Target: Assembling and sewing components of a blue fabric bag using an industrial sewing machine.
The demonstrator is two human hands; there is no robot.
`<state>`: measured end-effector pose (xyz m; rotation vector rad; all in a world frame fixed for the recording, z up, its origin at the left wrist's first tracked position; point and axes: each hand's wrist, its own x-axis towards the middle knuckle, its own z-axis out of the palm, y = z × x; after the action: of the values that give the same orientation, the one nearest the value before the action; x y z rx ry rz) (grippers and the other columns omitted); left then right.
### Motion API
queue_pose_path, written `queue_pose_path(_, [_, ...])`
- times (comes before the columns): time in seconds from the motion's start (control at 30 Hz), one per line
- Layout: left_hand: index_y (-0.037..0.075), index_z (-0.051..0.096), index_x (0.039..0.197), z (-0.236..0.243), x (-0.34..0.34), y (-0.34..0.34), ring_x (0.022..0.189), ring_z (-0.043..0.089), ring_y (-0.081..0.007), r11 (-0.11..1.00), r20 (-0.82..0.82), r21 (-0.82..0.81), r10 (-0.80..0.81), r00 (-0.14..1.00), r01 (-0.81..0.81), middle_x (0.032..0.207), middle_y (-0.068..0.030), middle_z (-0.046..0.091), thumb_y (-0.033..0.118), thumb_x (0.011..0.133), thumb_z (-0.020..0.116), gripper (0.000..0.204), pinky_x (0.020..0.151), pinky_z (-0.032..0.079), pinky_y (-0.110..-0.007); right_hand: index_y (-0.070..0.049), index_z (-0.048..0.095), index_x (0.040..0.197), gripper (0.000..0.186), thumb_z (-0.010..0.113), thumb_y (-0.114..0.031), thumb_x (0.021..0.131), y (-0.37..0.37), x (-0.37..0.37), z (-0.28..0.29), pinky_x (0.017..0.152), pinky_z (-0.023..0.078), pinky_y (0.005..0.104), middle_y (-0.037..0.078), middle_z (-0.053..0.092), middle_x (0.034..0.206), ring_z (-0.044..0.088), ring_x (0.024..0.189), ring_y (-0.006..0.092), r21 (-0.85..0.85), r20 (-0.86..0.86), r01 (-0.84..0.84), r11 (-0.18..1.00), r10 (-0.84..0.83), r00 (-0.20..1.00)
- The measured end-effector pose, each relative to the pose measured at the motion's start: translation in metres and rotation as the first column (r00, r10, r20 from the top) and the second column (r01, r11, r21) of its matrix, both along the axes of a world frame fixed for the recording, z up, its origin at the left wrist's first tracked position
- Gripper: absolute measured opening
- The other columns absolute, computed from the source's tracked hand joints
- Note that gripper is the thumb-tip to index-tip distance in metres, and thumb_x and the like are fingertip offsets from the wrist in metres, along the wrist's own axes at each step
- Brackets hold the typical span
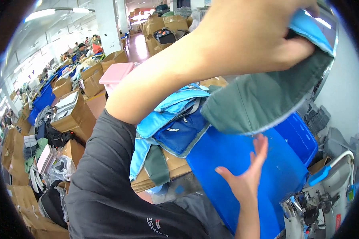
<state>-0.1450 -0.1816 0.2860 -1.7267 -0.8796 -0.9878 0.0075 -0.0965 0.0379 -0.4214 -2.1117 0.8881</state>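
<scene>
My left arm reaches across to the upper right, where my left hand (275, 36) grips a sewn fabric panel (263, 99) by its top. The panel is grey-green on the side facing me, with light blue at the gripped end and a pale lower edge. It hangs in the air. Just below that edge my right hand (247, 179) is raised, fingers spread and holding nothing; whether a fingertip touches the panel I cannot tell. Left of it, light-blue and navy sewn bag pieces (179, 133) with zips lie heaped on cardboard (179, 165).
A blue work surface (235, 159) lies beneath my right hand, with a blue bin (297, 137) beyond it. Sewing machine parts (319, 207) stand at the lower right. A pink lidded container (117, 73) and an open carton (75, 115) are on the left. Several people work far off.
</scene>
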Motion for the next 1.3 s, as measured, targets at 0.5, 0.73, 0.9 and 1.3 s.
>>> queue_pose_path(0.5, [0.009,0.067,0.095,-0.017,-0.143,0.169,0.096,0.061,-0.0327,0.732,0.012,-0.076,0.679,0.734,-0.677,0.092,-0.0135,0.064,0.016,0.076,0.066,0.02,0.087,0.044,-0.048,0.003,0.057,0.128,0.046,0.07,-0.021,0.091,-0.007,0.181,-0.043,0.094,0.049,0.0374,0.019,0.065,0.114,0.063,0.104,0.0307,-0.847,0.006,-0.199,0.493,0.383,0.924])
queue_pose_path(0.73, [0.0,0.041,0.137,-0.206,-0.131,0.239,0.116,0.054,-0.0384,0.767,0.265,-0.068,0.631,0.729,-0.638,0.126,-0.0224,0.055,0.039,0.076,0.077,0.081,0.101,0.039,-0.055,0.006,0.062,0.12,0.029,0.059,-0.01,0.097,-0.01,0.165,-0.084,0.088,0.047,0.028,0.009,0.069,0.11,0.061,0.098,0.0148,-0.883,0.073,0.096,0.46,-0.069,0.995])
queue_pose_path(0.9, [0.002,0.042,0.141,-0.33,-0.02,0.189,0.114,0.057,-0.0443,0.092,-0.02,-0.992,0.539,0.842,-0.083,0.119,-0.0267,0.06,0.052,0.093,0.053,0.07,0.096,0.045,-0.053,0.004,0.064,0.118,0.026,0.059,-0.01,0.097,-0.016,0.154,-0.115,0.084,0.047,0.0266,0.005,0.069,0.104,0.06,0.095,0.011,-0.916,0.062,0.067,0.396,-0.027,0.998])
queue_pose_path(1.3, [0.012,0.027,0.155,-0.427,0.014,0.23,0.15,0.012,-0.0363,0.232,-0.003,-0.968,0.376,0.927,-0.097,0.162,-0.0154,0.018,0.064,0.097,0.032,0.079,0.121,0.007,-0.056,0.001,0.055,0.128,0.035,0.063,-0.001,0.093,-0.067,0.174,-0.086,0.081,0.047,0.0253,0.003,0.069,0.101,0.059,0.092,0.0093,-0.902,0.029,-0.066,0.426,0.213,0.977])
